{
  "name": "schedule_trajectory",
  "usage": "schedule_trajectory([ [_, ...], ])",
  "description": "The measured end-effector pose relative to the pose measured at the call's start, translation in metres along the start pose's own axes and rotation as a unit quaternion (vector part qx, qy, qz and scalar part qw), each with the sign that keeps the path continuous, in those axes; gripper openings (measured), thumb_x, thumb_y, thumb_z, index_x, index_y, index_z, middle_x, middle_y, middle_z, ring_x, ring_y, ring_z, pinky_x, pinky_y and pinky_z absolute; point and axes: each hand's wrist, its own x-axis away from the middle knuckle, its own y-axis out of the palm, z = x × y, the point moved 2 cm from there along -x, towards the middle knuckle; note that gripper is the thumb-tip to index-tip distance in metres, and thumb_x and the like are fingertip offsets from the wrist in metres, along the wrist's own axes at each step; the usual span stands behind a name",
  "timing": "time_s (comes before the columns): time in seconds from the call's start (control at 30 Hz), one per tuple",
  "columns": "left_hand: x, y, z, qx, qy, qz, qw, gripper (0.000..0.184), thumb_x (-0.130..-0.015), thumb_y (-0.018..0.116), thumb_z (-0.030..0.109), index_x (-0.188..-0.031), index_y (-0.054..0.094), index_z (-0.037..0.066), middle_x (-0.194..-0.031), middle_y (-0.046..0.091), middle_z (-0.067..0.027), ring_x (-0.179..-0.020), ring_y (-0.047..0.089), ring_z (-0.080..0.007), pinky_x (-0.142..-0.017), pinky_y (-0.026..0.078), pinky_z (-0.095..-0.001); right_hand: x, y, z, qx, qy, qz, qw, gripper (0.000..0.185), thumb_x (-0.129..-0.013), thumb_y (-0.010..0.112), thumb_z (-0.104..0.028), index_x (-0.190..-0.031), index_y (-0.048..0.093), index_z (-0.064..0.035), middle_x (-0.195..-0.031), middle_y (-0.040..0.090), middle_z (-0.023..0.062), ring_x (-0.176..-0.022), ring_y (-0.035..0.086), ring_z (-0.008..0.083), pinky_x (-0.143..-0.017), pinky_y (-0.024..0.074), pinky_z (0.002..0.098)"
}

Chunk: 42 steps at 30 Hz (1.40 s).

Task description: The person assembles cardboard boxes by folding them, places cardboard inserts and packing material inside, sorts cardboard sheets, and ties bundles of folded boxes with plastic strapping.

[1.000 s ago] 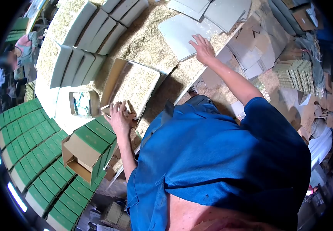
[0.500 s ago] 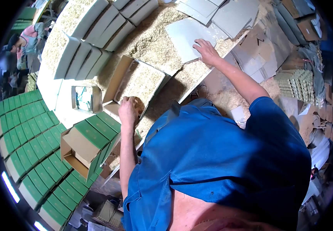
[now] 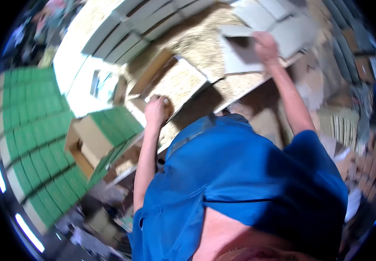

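Note:
An open cardboard box (image 3: 152, 71), filled with pale shavings, lies tilted on the work surface. My left hand (image 3: 155, 112) is at its near left end, fingers bent over the wall there; a small brown patch beside the fingers is too blurred to name. Farther right, my right hand (image 3: 266, 47) is closed on the edge of a light grey cardboard sheet (image 3: 239, 58). That sheet's far edge is raised and bent, with a dark shadow under it, while its near part lies on the shavings.
Loose shavings (image 3: 205, 37) cover the bench. White boxes (image 3: 127, 45) stand in rows at the back. Green boxes (image 3: 31, 135) are stacked at left, near an open green-sided box (image 3: 105, 128). More grey sheets (image 3: 290, 35) lie at back right; pale stacked trays (image 3: 338, 126) stand right.
My right hand was spread flat on the grey sheet; now it has closed on its edge and lifted part of it. My left hand stays at the box. The camera view has shifted.

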Motion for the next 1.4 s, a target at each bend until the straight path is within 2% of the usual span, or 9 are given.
schedule_trajectory([
  [0.07, 0.003, -0.006, 0.001, 0.038, -0.017, 0.017, 0.999, 0.03, -0.069, 0.071, 0.016, -0.098, 0.07, 0.01, -0.093, 0.061, -0.0151, -0.089, 0.064, -0.0335, -0.078, 0.054, -0.041, -0.027, -0.014, -0.008, -0.033, 0.072, -0.036, 0.996, 0.027, -0.079, 0.053, -0.004, -0.099, 0.071, -0.0093, -0.095, 0.07, 0.0126, -0.086, 0.067, 0.0304, -0.077, 0.0531, 0.0391],
  [0.13, 0.006, -0.023, 0.005, 0.081, -0.005, 0.059, 0.995, 0.031, -0.07, 0.071, 0.014, -0.1, 0.069, 0.009, -0.096, 0.062, -0.0145, -0.093, 0.063, -0.0325, -0.082, 0.053, -0.0406, -0.061, -0.044, -0.04, 0.01, 0.045, 0.027, 0.999, 0.022, -0.083, 0.056, -0.006, -0.1, 0.072, -0.0084, -0.095, 0.07, 0.0127, -0.085, 0.068, 0.0298, -0.075, 0.0537, 0.0364],
  [0.2, 0.008, -0.041, 0.009, 0.109, 0.029, 0.159, 0.981, 0.031, -0.072, 0.072, 0.014, -0.103, 0.069, 0.009, -0.102, 0.064, -0.014, -0.099, 0.062, -0.0316, -0.088, 0.051, -0.0396, -0.083, -0.067, -0.06, -0.051, 0.111, 0.071, 0.99, 0.019, -0.087, 0.065, -0.009, -0.102, 0.072, 0.0012, -0.094, 0.073, 0.0153, -0.082, 0.07, 0.021, -0.076, 0.0528, 0.0288],
  [0.33, 0.013, -0.079, -0.02, 0.24, -0.104, 0.283, 0.923, 0.026, -0.078, 0.073, 0.012, -0.103, 0.071, 0.008, -0.1, 0.069, -0.0128, -0.096, 0.066, -0.0278, -0.087, 0.052, -0.0357, -0.085, -0.069, -0.09, -0.378, 0.372, 0.018, 0.848, 0.023, -0.091, 0.065, -0.008, -0.107, 0.069, 0.0066, -0.096, 0.071, 0.0075, -0.088, 0.064, 0.0145, -0.084, 0.0498, 0.0264],
  [0.47, -0.001, -0.063, -0.099, 0.332, -0.263, 0.31, 0.851, 0.025, -0.083, 0.066, 0.01, -0.107, 0.071, 0.004, -0.096, 0.073, -0.013, -0.091, 0.07, -0.022, -0.086, 0.053, -0.0315, -0.051, -0.004, -0.141, -0.413, 0.356, -0.073, 0.835, 0.023, -0.089, 0.068, -0.009, -0.105, 0.07, 0.0065, -0.091, 0.07, 0.0067, -0.083, 0.062, 0.0112, -0.078, 0.0495, 0.0248],
  [0.7, -0.058, -0.031, -0.196, 0.273, -0.414, 0.398, 0.772, 0.032, -0.079, 0.056, 0.008, -0.107, 0.07, 0.0, -0.099, 0.069, -0.0245, -0.095, 0.067, -0.0363, -0.09, 0.051, -0.0407, -0.026, 0.056, -0.212, -0.365, 0.316, -0.173, 0.859, 0.02, -0.087, 0.069, -0.012, -0.097, 0.072, 0.0051, -0.081, 0.072, 0.0063, -0.072, 0.062, 0.0086, -0.068, 0.0504, 0.0246],
  [0.97, -0.097, -0.043, -0.252, 0.19, -0.529, 0.306, 0.769, 0.022, -0.079, 0.06, 0.013, -0.089, 0.071, -0.003, -0.101, 0.069, -0.0245, -0.097, 0.068, -0.0367, -0.085, 0.054, -0.0438, -0.016, 0.045, -0.227, -0.348, 0.364, -0.269, 0.821, 0.026, -0.086, 0.066, -0.007, -0.107, 0.068, 0.0082, -0.091, 0.072, 0.0112, -0.08, 0.066, 0.0122, -0.075, 0.0508, 0.0252],
  [1.1, -0.11, -0.038, -0.272, 0.147, -0.553, 0.242, 0.783, 0.026, -0.078, 0.065, 0.02, -0.094, 0.071, -0.001, -0.105, 0.069, -0.0209, -0.101, 0.068, -0.0331, -0.088, 0.054, -0.0415, -0.008, 0.039, -0.211, -0.381, 0.433, -0.218, 0.787, 0.025, -0.088, 0.066, -0.005, -0.109, 0.067, 0.0089, -0.094, 0.07, 0.0083, -0.083, 0.062, 0.0097, -0.077, 0.0489, 0.0233],
  [1.4, -0.104, -0.041, -0.29, 0.225, -0.57, 0.215, 0.76, 0.039, -0.073, 0.075, 0.023, -0.101, 0.069, -0.003, -0.113, 0.067, -0.0212, -0.107, 0.065, -0.032, -0.092, 0.053, -0.0381, -0.014, 0.046, -0.208, -0.373, 0.404, -0.248, 0.798, 0.026, -0.088, 0.066, -0.006, -0.109, 0.067, 0.0092, -0.09, 0.069, 0.007, -0.079, 0.06, 0.0088, -0.074, 0.0484, 0.0235],
])
